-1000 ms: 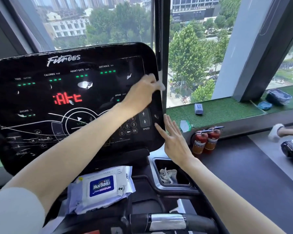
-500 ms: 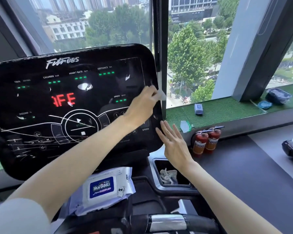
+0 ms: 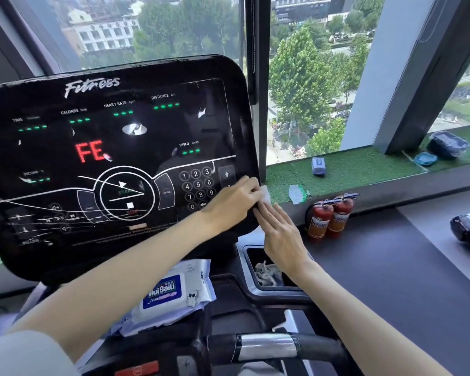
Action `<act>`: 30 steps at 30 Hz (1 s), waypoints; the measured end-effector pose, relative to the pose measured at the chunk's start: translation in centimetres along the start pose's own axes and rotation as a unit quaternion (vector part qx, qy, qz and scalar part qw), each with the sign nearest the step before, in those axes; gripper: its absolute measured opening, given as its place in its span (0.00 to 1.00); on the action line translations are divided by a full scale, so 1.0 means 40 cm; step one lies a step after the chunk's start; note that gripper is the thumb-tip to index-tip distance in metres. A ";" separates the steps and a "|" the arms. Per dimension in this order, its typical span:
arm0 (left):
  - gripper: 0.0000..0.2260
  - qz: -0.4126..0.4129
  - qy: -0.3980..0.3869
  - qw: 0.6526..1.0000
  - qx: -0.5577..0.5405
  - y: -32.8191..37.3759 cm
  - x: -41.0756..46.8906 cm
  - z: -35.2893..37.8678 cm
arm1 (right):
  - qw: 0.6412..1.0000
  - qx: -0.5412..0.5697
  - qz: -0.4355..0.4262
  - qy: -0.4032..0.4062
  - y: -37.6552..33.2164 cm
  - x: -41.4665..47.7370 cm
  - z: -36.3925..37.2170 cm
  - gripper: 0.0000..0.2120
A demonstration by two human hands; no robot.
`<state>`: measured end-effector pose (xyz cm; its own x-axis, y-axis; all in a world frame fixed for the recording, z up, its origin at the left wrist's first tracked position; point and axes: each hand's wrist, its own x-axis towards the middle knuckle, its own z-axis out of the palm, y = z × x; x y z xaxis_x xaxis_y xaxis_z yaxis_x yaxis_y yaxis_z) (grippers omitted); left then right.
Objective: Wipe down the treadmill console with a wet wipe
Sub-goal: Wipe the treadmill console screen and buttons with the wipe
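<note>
The black treadmill console (image 3: 120, 158) fills the left half of the head view, its display lit with red letters and green dashes. My left hand (image 3: 232, 203) presses a small white wet wipe (image 3: 265, 195) against the console's lower right edge, beside the keypad. Only a corner of the wipe shows past my fingers. Just below it, my right hand (image 3: 281, 236) lies flat with fingers together against the console's lower right corner, fingertips almost touching the left hand.
A pack of wet wipes (image 3: 171, 293) lies on the ledge under the console. A cup holder (image 3: 269, 272) holds crumpled used wipes. Two red fire extinguishers (image 3: 330, 217) stand by the sill. A handlebar (image 3: 269, 347) crosses the bottom. Small items lie on the green sill (image 3: 364, 169).
My left hand slid the wipe down the console's right edge, from near the top of the display to beside the keypad. The right hand stayed at the lower right corner.
</note>
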<state>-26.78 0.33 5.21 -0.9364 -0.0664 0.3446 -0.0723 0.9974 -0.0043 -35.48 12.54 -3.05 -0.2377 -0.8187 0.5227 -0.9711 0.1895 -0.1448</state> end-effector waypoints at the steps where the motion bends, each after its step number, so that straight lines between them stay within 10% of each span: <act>1: 0.16 -0.010 0.009 1.000 -0.005 -0.008 0.017 -0.014 | 1.000 0.000 -0.004 0.005 0.001 -0.003 0.002 0.24; 5: 0.18 -0.106 0.144 0.984 -0.023 -0.046 0.080 -0.065 | 1.000 0.001 -0.016 0.019 0.004 -0.012 0.011 0.22; 11: 0.16 0.035 -0.020 0.998 0.039 0.001 -0.011 -0.016 | 0.999 -0.008 -0.027 0.022 0.010 -0.012 0.008 0.23; 16: 0.20 -0.083 0.117 0.990 0.000 -0.044 0.080 -0.082 | 0.999 -0.013 -0.035 0.012 0.007 -0.020 0.014 0.25; 20: 0.20 -0.005 0.008 1.000 0.024 0.012 -0.004 -0.005 | 0.985 0.130 0.036 0.103 0.012 -0.030 -0.008 0.18; 25: 0.19 0.003 -0.026 0.999 0.038 -0.006 0.030 -0.031 | 0.841 0.396 0.351 0.111 0.005 0.022 -0.058 0.15; 30: 0.14 0.044 -0.040 0.997 0.046 -0.023 0.005 -0.019 | 0.715 0.572 0.397 0.061 0.002 0.058 -0.046 0.12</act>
<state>-26.64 -0.56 5.99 -0.9644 0.0165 0.2640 -0.0155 0.9928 -0.1187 -36.13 11.63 -0.31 -0.7735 -0.6321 -0.0468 0.1061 -0.0564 -0.9927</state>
